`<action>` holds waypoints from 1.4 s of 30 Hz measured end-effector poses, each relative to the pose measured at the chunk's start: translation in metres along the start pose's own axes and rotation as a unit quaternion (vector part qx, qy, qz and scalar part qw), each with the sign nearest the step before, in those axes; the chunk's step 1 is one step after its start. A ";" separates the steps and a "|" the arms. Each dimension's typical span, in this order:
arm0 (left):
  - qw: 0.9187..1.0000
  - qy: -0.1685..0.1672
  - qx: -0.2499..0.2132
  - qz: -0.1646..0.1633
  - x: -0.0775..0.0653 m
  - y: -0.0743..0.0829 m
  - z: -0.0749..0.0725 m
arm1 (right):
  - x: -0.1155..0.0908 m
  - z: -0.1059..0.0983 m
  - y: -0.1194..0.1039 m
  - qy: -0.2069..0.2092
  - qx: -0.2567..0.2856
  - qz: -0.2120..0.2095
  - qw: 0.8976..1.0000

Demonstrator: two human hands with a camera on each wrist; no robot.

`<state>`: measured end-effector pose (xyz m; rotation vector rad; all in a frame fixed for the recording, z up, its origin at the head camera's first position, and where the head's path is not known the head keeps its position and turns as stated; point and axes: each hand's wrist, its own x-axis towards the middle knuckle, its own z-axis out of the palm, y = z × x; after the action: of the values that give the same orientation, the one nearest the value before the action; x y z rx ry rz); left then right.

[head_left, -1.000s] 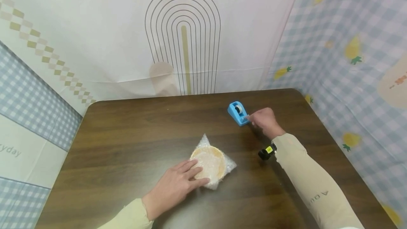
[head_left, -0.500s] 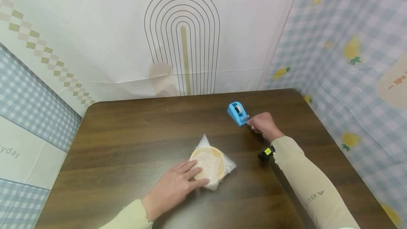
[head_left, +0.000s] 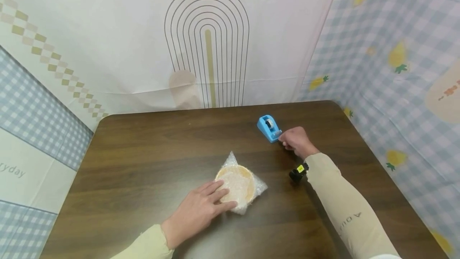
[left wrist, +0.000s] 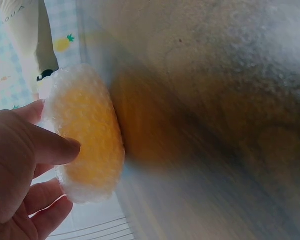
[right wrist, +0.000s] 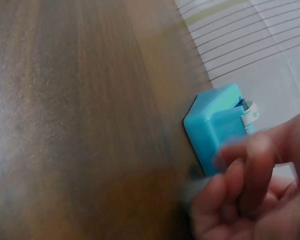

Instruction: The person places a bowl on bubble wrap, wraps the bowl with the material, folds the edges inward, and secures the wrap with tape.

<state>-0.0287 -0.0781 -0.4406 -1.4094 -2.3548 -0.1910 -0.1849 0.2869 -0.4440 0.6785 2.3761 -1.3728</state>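
My left hand (head_left: 195,211) rests with spread fingers on a round orange-yellow object wrapped in bubble wrap (head_left: 241,187), lying on the table. In the left wrist view, the thumb presses against the side of the bubble-wrapped object (left wrist: 92,127); the other fingers are partly hidden behind it. My right hand (head_left: 296,141) is at the cutter end of a blue tape dispenser (head_left: 264,127), where finger and thumb pinch the end of the clear tape (head_left: 278,133). The right wrist view shows these curled fingers, blurred, just in front of the dispenser (right wrist: 215,117), partly covering it.
The brown wooden table (head_left: 151,151) has its back edge against a white patterned cloth (head_left: 136,51). Checked cloth (head_left: 381,103) hangs along the right side. A black wrist camera (head_left: 296,174) hangs below the right wrist, close over the table.
My right hand has come slightly towards me and down, staying by the dispenser's cutter end. The left hand, the wrapped object and the dispenser stay where they were.
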 end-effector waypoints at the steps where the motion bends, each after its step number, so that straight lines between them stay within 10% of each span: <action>1: 1.000 0.000 0.000 0.000 0.000 0.000 0.000 | 0.001 0.000 0.002 0.001 -0.001 -0.002 1.000; 9: 1.000 -0.011 0.001 -0.007 0.002 0.001 -0.003 | -0.007 0.002 0.010 -0.034 0.005 -0.035 0.999; 18: 1.000 -0.016 -0.001 -0.010 0.004 0.001 -0.003 | -0.068 0.040 -0.031 -0.111 0.013 -0.142 0.984; 25: 1.000 -0.026 -0.002 -0.011 0.004 0.003 -0.003 | -0.114 0.073 -0.054 -0.179 -0.045 -0.255 0.949; 32: 1.000 -0.013 0.003 -0.003 0.003 0.002 -0.002 | -0.140 0.108 -0.061 -0.153 -0.209 -0.353 0.899; 42: 1.000 0.000 -0.004 0.002 0.004 0.002 -0.002 | -0.142 0.131 -0.050 -0.109 -0.317 -0.372 0.865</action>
<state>-0.0283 -0.0749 -0.4373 -1.4191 -2.3531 -0.2004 -0.0884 0.1173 -0.4026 -0.6002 2.7474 -0.6882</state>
